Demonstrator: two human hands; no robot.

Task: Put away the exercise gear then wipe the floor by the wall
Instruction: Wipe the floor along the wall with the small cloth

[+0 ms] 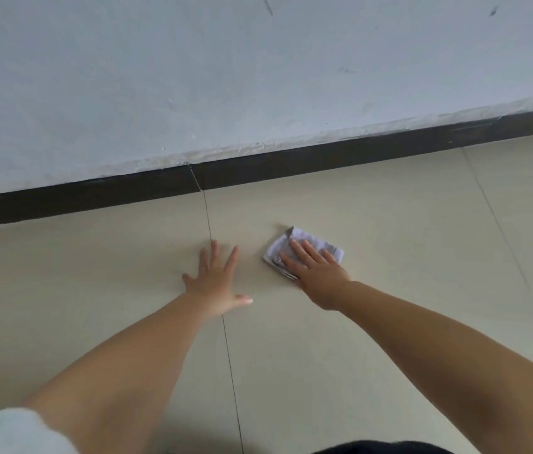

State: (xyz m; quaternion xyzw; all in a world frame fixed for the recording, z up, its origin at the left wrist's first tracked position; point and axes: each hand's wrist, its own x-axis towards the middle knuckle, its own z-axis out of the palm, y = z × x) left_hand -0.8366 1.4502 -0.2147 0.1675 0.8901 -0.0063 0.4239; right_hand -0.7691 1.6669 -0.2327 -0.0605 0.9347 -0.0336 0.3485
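A: What is the right hand (pixel 316 271) doing?

B: It lies flat on the cloth (pixel 304 252), fingers straight and a little apart. It presses the cloth onto the floor (pixel 389 231), I think so the cloth can rub the dirt off

A: Where is the cloth?

B: On the floor, near the baseboard (pixel 258 167) but not touching it. It is folded small, maybe so it fits under one hand

A: And the left hand (pixel 216 280)?

B: Just beside the cloth, on the side away from it along the baseboard. It is flat on the bare floor, fingers spread wide, holding nothing. I guess it props the person up while they lean in

A: Why so close to the wall (pixel 193 77)?

B: The job is to wipe the floor by the wall, so this looks like the wiping part

A: Any boxes or bins here? Any gear?

B: None that I can see, so nothing to look inside. The gear seems put away already, but I cannot tell where
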